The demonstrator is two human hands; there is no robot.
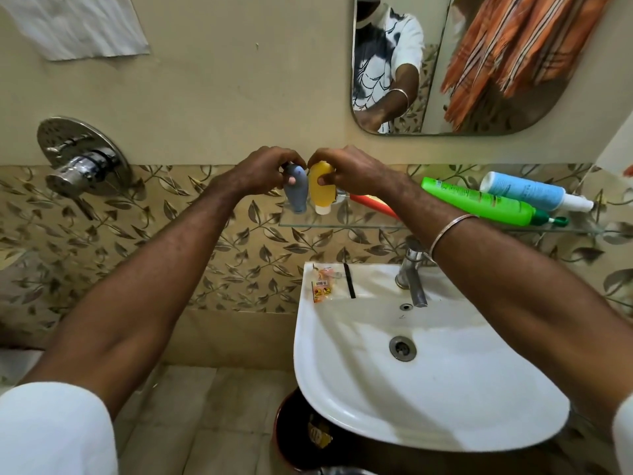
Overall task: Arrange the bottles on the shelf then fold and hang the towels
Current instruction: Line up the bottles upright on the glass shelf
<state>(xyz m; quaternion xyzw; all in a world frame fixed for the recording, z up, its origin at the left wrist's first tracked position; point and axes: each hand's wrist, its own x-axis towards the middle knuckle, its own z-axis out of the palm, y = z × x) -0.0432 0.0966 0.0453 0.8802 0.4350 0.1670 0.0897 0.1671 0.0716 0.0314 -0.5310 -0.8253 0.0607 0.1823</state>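
A: Bottles stood where?
B: Cap-down at centre frame, on the glass shelf's (342, 221) left end. The left hand (263, 169) pinched the grey-blue bottle (296, 192), the right hand (352, 169) the yellow bottle (322, 190), probably steadying them side by side.
A: Others?
B: The green bottle (479, 204) lay flat at right.

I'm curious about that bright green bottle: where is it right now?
The green bottle lies on its side at the right of the glass shelf, above the sink, in front of the blue bottle.
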